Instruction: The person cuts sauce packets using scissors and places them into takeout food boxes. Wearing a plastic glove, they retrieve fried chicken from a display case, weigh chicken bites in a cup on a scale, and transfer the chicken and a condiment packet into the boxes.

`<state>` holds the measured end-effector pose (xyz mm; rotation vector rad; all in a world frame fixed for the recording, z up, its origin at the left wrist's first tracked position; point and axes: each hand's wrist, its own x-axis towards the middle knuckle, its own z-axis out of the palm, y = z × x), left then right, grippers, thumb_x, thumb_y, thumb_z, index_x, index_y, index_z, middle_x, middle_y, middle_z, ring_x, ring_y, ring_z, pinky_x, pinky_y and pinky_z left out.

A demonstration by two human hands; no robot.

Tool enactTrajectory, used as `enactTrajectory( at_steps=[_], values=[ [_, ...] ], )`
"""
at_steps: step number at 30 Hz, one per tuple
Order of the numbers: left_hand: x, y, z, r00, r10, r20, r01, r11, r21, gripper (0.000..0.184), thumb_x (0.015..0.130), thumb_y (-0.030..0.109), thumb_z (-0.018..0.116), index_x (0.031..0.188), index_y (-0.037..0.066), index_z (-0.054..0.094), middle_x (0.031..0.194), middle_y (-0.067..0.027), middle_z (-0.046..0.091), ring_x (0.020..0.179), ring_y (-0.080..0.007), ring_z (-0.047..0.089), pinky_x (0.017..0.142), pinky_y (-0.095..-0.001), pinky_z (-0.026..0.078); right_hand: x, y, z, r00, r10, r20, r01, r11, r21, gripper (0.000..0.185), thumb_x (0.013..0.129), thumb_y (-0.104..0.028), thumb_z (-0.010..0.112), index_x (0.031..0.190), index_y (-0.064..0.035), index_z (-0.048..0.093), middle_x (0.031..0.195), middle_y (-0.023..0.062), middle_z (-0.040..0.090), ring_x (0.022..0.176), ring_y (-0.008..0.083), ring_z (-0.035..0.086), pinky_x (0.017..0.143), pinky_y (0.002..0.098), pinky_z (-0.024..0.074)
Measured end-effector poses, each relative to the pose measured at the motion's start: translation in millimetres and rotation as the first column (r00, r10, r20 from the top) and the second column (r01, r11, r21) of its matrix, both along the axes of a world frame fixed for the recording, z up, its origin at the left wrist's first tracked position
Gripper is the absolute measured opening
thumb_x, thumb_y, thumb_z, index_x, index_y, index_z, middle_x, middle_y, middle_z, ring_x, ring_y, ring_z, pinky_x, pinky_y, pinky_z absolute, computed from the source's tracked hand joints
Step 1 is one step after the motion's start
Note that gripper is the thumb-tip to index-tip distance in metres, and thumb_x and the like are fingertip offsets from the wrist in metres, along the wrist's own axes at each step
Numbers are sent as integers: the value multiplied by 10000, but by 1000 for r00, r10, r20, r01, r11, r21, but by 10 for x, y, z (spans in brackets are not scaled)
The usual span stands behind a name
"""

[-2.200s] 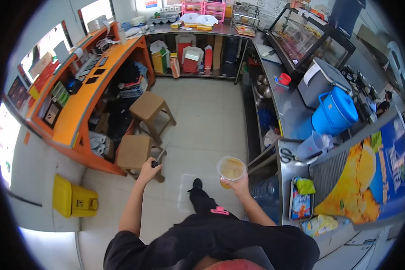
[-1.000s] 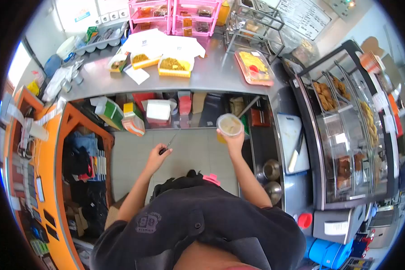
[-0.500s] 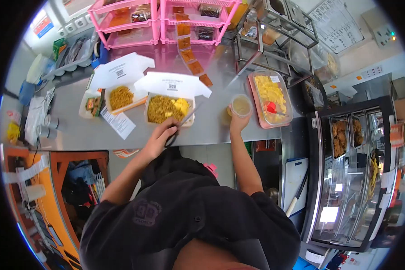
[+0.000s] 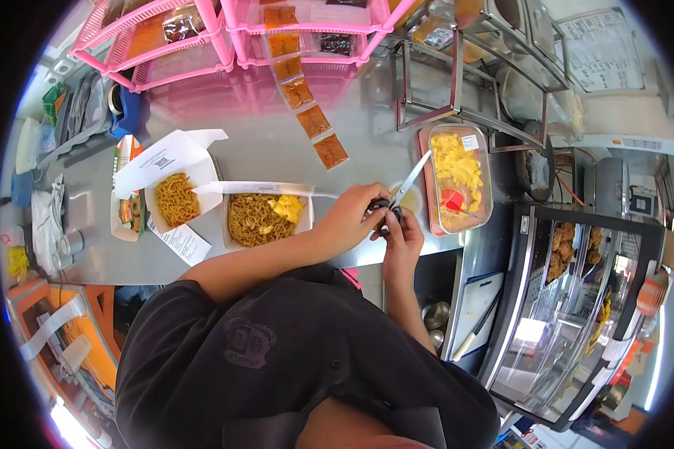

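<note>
The black-handled scissors sit between left grip and right grip.

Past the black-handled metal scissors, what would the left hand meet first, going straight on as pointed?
Probably the round, clear plastic cup just beyond the scissors; depth is unclear, so the left hand might pass above it.

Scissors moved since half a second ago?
Yes, to the right: the scissors had their blades over the right side of the yellow-topped noodle box; now they are clear of it, beyond its right edge.
</note>
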<state>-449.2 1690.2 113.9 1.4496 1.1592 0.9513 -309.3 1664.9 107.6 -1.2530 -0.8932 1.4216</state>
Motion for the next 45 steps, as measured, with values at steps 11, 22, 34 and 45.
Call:
enactTrajectory(
  at_steps=[11,22,34,45],
  values=[
    [867,416,-782,494,780,384,-593,625,-507,599,914,391,510,1357,33,323,1266,-121,406,1209,-215,354,1010,-384,294,756,953,242,943,333,-9,-333,942,33,272,959,-210,482,1137,-4,484,805,78,610,500,79,487,425,194,371],
    [528,1126,-1769,-24,629,-777,-995,63,82,870,604,352,824,1279,46,368,1218,-159,439,1138,-308,416,960,-435,348,1614,1167,148,601,579,-551,-729,680,-81,356,941,-307,345,1088,-9,473,954,173,576,768,243,591,718,343,471],
    [210,1311,-1478,279,583,-763,-954,80,-288,396,640,248,782,949,61,618,1128,-143,561,1088,-299,528,842,-369,482,1929,1425,-51,190,528,-828,-858,499,121,391,914,-273,411,1141,37,483,1106,222,549,996,326,578,915,424,447],
    [-844,1224,-685,816,544,193,-525,839,-144,404,955,243,447,1284,9,424,1262,-117,455,1165,-240,438,985,-359,358,1486,1515,-153,249,611,-752,-805,562,190,378,917,-269,504,1183,-1,522,977,131,626,888,251,629,819,380,500]
  ],
)
